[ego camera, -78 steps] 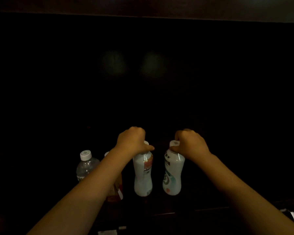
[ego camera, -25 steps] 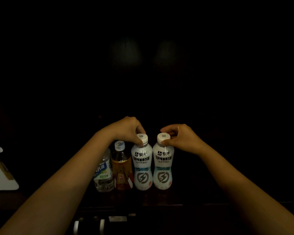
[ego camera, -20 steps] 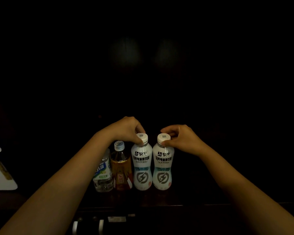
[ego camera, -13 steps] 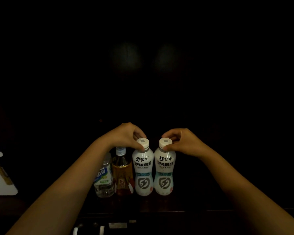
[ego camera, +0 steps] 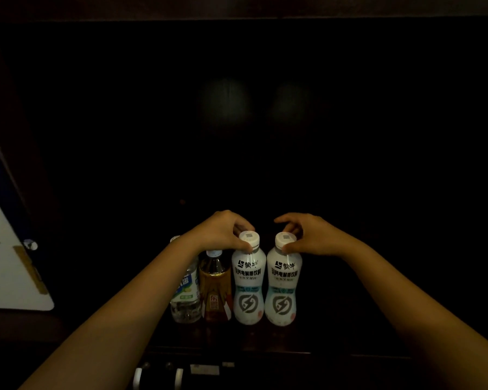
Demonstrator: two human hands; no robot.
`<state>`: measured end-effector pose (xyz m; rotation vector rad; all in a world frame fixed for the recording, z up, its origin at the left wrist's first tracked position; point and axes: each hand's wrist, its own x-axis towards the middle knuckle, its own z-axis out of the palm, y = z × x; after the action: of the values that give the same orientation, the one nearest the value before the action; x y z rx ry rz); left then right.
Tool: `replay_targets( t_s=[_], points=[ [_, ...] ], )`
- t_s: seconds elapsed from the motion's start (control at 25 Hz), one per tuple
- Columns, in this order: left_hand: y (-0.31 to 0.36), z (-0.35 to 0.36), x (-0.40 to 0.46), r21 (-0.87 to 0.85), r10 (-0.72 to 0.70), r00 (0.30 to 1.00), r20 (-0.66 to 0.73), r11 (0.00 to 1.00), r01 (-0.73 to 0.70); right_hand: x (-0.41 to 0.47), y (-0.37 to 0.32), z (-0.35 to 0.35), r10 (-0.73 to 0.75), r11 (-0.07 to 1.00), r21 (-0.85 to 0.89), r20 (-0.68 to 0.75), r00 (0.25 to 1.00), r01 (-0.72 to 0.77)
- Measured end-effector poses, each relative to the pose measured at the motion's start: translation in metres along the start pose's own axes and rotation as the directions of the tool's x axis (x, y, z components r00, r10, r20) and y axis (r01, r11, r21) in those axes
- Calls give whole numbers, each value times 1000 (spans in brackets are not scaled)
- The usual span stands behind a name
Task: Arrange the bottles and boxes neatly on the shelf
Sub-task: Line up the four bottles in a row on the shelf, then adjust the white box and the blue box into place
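Dark shelf point(ego camera: 335, 342): two upright white plastic drink bottles, touching. Left hand point(ego camera: 223, 230) fingers pinch left bottle's cap point(ego camera: 248, 240); right hand point(ego camera: 313, 235) fingers pinch right bottle's cap point(ego camera: 285, 240).

I see my left hand point(ego camera: 223, 233) pinching the cap of one white plastic bottle point(ego camera: 248, 282), my right hand point(ego camera: 312, 235) pinching its twin point(ego camera: 283, 285), both upright near the dark shelf point(ego camera: 335, 342) front edge.

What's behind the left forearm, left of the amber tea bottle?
A clear water bottle with a blue-green label stands beside the amber tea bottle. The left forearm covers its upper left side; only a sliver of cap shows.
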<state>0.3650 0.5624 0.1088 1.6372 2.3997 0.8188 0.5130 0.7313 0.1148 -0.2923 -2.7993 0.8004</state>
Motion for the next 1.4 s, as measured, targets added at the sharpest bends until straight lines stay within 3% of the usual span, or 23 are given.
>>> replay_targets(
  t_s=[0.16, 0.36, 0.68, 0.84, 1.0, 1.24, 1.4],
  points=[
    [4, -9, -7, 113, -45, 994, -96, 992, 56, 2, -13, 0, -5, 980, -198, 26, 1000, 10],
    [17, -34, -29, 328, -9, 934, -357, 935, 134, 4, -48, 0, -124, 887, -463, -230, 965, 3],
    [11, -69, -81, 360, 1, 866, -501, 910, 207, -14, -107, 15, -257, 868, -495, -403, 878, 27],
    [-11, -94, -140, 250, -16, 899, -438, 958, 139, -29, -152, 53, -231, 880, -475, -451, 862, -13],
    [-50, -117, -223, 108, -28, 940, -341, 992, 69, -51, -208, 111, -224, 935, -348, -431, 874, 69],
    [-119, -146, -335, 63, -155, 969, -193, 983, 170, -63, -307, 206, -96, 969, -245, -393, 915, -3],
    [-157, -186, -376, 12, -190, 962, -194, 981, 196, -43, -358, 231, -94, 974, -227, -358, 929, 11]
  ],
)
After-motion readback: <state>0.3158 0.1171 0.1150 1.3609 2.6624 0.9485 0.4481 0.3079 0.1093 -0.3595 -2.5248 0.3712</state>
